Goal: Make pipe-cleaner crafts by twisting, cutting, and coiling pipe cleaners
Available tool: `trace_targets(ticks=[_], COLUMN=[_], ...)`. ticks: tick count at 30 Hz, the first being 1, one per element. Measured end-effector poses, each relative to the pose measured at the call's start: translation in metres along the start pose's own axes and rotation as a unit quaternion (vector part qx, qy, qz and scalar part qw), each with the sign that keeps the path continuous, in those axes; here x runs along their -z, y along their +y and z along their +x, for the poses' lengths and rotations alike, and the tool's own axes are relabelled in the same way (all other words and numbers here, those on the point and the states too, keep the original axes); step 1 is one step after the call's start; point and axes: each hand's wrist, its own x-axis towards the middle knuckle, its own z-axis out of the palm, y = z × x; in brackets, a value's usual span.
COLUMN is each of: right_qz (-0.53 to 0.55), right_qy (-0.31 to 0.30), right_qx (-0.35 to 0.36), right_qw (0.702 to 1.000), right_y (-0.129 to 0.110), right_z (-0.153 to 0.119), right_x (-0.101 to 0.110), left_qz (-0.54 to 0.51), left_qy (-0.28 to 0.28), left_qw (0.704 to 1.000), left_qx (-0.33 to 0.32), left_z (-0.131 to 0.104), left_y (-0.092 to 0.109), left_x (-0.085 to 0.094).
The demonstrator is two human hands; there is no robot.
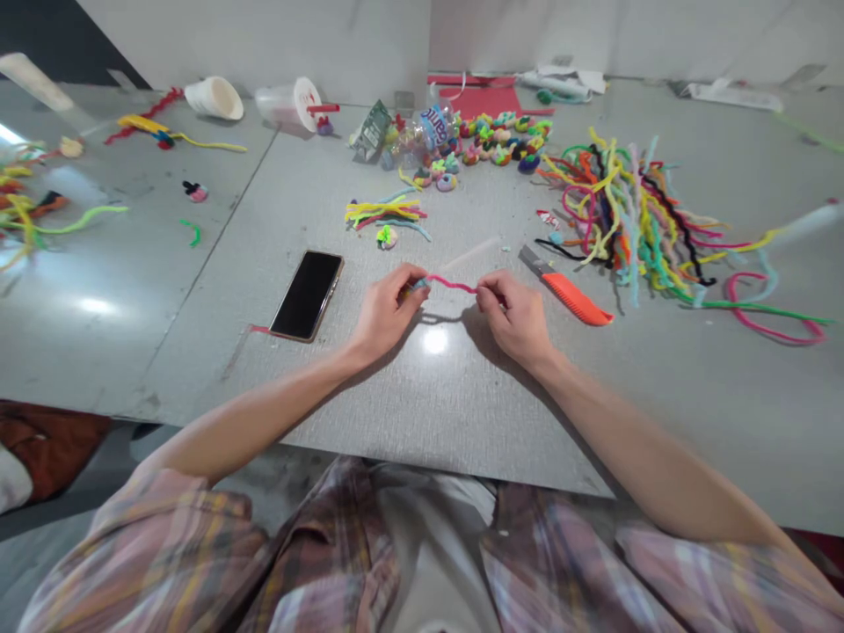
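Note:
A pink fuzzy strand (452,283) stretches between my two hands above the grey table. My left hand (390,308) pinches a small light-blue piece (420,283) from which the strand comes; its details are partly hidden by my fingers. My right hand (512,315) is closed on the strand's other end. Beyond my left hand lie a short bundle of coloured strands (386,213) and a small green and pink fuzzy ball (387,236). To the right of my right hand is an orange-handled cutter (575,297).
A black phone (308,294) lies left of my hands. A large heap of strands (633,220) spreads on the right. Several fuzzy balls (501,141) and a clear bottle (422,139) are at the back. White cups (214,98) lie sideways at the back left.

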Motion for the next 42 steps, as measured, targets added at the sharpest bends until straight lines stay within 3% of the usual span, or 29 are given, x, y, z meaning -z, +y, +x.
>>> trace_targets(ticks=[11, 33, 42], right_qz=[-0.007, 0.001, -0.006], right_qy=[0.021, 0.026, 0.02], right_qx=[-0.007, 0.071, 0.042], right_qw=[1.0, 0.997, 0.999], right_y=[0.002, -0.003, -0.003], right_z=[-0.002, 0.001, 0.001], right_x=[0.0, 0.001, 0.0], left_qz=[0.005, -0.002, -0.016], left_qy=[0.004, 0.021, 0.01], left_qw=[1.0, 1.0, 1.0], left_qx=[-0.026, -0.017, -0.003], left_z=[-0.002, -0.002, -0.004], left_y=[0.009, 0.003, 0.006], left_x=[0.003, -0.001, 0.0])
